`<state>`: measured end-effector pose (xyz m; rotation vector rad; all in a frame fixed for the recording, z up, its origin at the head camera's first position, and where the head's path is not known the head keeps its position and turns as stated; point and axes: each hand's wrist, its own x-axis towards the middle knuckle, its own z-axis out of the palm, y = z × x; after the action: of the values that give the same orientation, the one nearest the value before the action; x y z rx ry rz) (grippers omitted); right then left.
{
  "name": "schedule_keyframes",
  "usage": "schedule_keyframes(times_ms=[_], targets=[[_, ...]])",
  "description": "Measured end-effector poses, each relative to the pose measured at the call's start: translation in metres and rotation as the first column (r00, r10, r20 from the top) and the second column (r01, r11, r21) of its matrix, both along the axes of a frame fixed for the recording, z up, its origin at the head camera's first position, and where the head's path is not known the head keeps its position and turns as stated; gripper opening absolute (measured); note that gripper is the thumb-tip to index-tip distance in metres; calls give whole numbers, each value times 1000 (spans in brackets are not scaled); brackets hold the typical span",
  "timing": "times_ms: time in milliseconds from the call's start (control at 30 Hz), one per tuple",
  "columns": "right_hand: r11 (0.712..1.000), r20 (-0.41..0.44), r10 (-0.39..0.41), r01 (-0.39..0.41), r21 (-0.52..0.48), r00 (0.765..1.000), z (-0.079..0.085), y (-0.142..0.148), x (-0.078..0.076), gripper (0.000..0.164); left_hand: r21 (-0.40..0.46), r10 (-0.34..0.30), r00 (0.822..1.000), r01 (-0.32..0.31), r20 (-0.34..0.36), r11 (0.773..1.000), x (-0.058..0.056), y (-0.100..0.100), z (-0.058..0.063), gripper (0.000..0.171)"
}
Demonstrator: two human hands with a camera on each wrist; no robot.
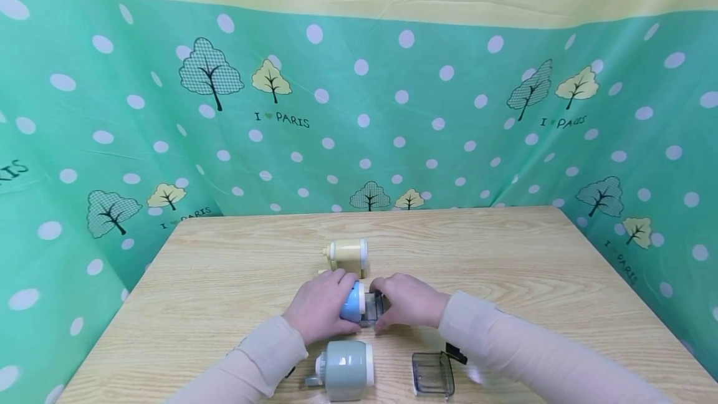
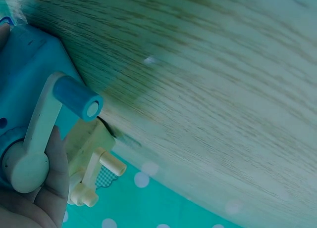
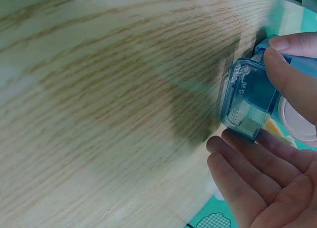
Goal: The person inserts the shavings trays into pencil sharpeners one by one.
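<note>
My left hand (image 1: 321, 305) holds the body of a blue hand-crank pencil sharpener (image 1: 351, 304) near the middle of the table. In the left wrist view its crank (image 2: 43, 119), white with a blue knob, stands beside my fingers. At the sharpener's right end, my right hand (image 1: 412, 301) grips a clear shavings drawer (image 3: 247, 102) between thumb and fingers. The drawer sticks out from the sharpener's lower part; how far in it sits is hidden. The left thumb (image 3: 292, 42) shows near the drawer in the right wrist view.
Behind the hands stands a yellow crank sharpener (image 1: 348, 253). A grey-green sharpener (image 1: 346, 371) is at the front, left of a separate clear drawer (image 1: 433, 374) near the right sleeve. All are on a wooden table (image 1: 477, 248) with a dotted green curtain (image 1: 392, 111) behind.
</note>
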<state>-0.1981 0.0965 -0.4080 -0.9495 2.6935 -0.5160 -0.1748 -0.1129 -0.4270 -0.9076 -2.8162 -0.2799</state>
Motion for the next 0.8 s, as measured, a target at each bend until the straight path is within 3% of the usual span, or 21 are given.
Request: schedule_keyframes(times_ms=[800], targets=[[1000, 2, 7, -8, 27, 1000, 2, -7, 0, 69, -14, 10, 1000, -10, 18, 1000, 1, 0, 1, 74]])
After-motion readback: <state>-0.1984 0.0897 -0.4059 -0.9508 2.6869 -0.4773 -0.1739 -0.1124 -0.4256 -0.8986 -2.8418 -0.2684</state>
